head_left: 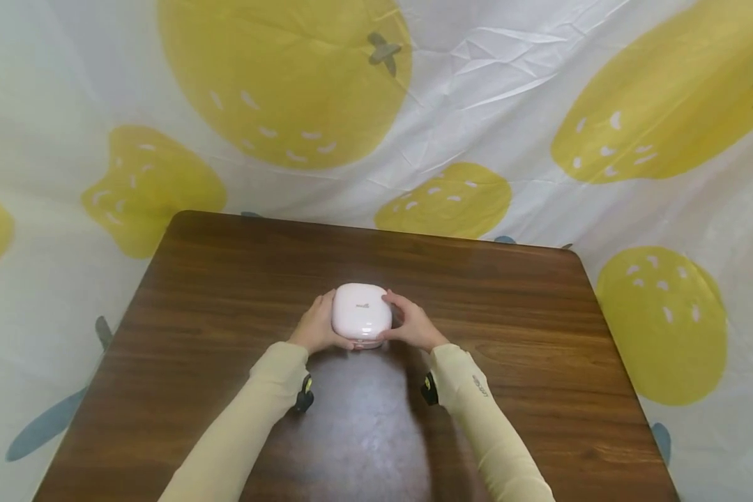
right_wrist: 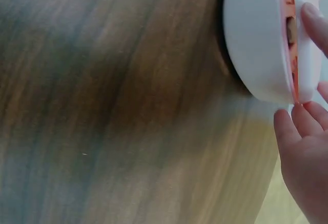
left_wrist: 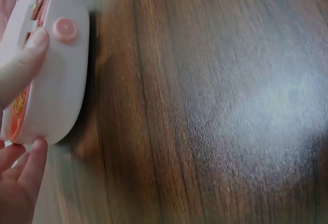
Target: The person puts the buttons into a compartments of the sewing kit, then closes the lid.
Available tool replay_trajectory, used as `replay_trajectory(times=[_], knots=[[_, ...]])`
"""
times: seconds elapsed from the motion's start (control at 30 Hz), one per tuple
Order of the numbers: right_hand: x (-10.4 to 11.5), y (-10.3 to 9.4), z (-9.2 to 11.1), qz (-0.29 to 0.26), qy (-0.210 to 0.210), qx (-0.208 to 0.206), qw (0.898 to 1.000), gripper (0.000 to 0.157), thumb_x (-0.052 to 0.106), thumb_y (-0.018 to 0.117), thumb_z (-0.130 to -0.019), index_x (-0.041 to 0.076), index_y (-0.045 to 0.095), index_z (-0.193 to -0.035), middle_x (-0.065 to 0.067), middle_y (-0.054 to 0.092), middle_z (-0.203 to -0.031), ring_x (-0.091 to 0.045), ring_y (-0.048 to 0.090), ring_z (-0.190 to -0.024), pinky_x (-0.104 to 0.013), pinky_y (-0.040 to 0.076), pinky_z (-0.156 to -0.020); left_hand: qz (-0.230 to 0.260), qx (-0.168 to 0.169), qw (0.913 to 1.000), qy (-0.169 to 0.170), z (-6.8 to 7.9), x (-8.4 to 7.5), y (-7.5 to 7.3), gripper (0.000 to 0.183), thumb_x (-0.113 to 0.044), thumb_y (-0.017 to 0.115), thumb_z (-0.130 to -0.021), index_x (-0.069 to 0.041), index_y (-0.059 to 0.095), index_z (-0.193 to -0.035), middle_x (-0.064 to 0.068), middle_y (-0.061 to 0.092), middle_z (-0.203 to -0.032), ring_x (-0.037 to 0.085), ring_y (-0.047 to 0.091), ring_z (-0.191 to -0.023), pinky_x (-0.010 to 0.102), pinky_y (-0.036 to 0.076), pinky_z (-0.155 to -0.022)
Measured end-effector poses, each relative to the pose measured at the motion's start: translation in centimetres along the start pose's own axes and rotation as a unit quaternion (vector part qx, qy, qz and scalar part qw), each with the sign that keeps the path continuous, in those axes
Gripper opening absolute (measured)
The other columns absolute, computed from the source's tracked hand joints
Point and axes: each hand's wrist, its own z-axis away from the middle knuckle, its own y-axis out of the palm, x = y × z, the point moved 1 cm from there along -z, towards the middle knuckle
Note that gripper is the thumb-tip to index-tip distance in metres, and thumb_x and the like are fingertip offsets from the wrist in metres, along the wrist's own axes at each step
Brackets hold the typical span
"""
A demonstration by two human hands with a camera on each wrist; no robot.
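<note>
A rounded, glossy white box (head_left: 362, 310) with small lettering on its lid rests on the table. My left hand (head_left: 316, 326) grips its left side, thumb at the front by the lid's edge and fingers wrapped along the side. From the right, my right hand (head_left: 414, 326) holds the lid's edge between thumb and fingers. A narrow gap parts the lid from the base; in the left wrist view an orange-pink lining (left_wrist: 18, 114) shows through it. A round pink button (left_wrist: 65, 29) sits on the front wall. Inside, a brownish piece (right_wrist: 291, 29) shows in the right wrist view.
The box stands around the middle of a dark brown wooden table (head_left: 508, 314). Behind and beside the table hangs a white cloth (head_left: 477, 84) printed with yellow fruit. Light glares off the wood in front of the box.
</note>
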Motion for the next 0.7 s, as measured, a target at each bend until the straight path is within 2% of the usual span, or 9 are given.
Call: replay_trajectory(times=[0.13, 0.33, 0.5, 0.63, 0.7], knots=[[0.2, 0.3, 0.5, 0.006, -0.017, -0.016, 1.0, 0.076, 0.002, 0.079, -0.065, -0.004, 0.042, -0.131, -0.018, 0.027, -0.144, -0.028, 0.028, -0.132, -0.042, 0.03, -0.102, 0.008, 0.005, 1.0, 0.001, 0.2, 0.2, 0.0, 0.116, -0.034, 0.089, -0.048, 0.002, 0.025, -0.139, 0.024, 0.038, -0.133, 0.035, 0.042, -0.119, 0.047, 0.035, -0.099], [-0.1, 0.9, 1.1, 0.003, -0.049, -0.027, 0.998, 0.075, -0.003, 0.077, -0.065, -0.008, 0.041, -0.131, -0.022, 0.027, -0.143, -0.031, 0.031, -0.13, -0.04, 0.034, -0.099, -0.002, 0.01, 0.9999, -0.012, 0.8, 0.2, 0.0, 0.116, -0.04, 0.086, -0.051, 0.0, 0.024, -0.14, 0.023, 0.038, -0.134, 0.036, 0.043, -0.119, 0.046, 0.035, -0.099], [-0.2, 1.5, 1.4, 0.05, -0.076, -0.05, 0.995, 0.07, -0.001, 0.077, -0.067, -0.008, 0.045, -0.128, -0.023, 0.032, -0.14, -0.033, 0.035, -0.127, -0.036, 0.041, -0.093, -0.009, 0.001, 0.9998, -0.019, 1.4, 0.0, -0.1, 0.115, -0.04, 0.086, -0.051, -0.001, 0.025, -0.14, 0.022, 0.041, -0.131, 0.036, 0.045, -0.115, 0.048, 0.037, -0.096], [0.0, 1.7, 1.6, 0.087, -0.073, -0.054, 0.992, 0.07, 0.001, 0.076, -0.068, -0.006, 0.043, -0.129, -0.023, 0.033, -0.139, -0.033, 0.035, -0.127, -0.035, 0.042, -0.092, -0.01, -0.001, 0.9994, -0.032, 1.4, -0.3, 0.0, 0.115, -0.039, 0.087, -0.05, -0.001, 0.026, -0.14, 0.022, 0.041, -0.132, 0.036, 0.044, -0.117, 0.047, 0.037, -0.097], [0.1, 1.7, 1.6, 0.103, -0.069, -0.054, 0.991, 0.07, 0.003, 0.076, -0.069, -0.006, 0.043, -0.13, -0.023, 0.034, -0.139, -0.033, 0.035, -0.127, -0.037, 0.039, -0.095, -0.014, -0.004, 0.9993, -0.033, 1.3, -0.3, 0.2, 0.116, -0.039, 0.088, -0.049, 0.0, 0.027, -0.139, 0.023, 0.04, -0.132, 0.037, 0.044, -0.117, 0.048, 0.037, -0.097]])
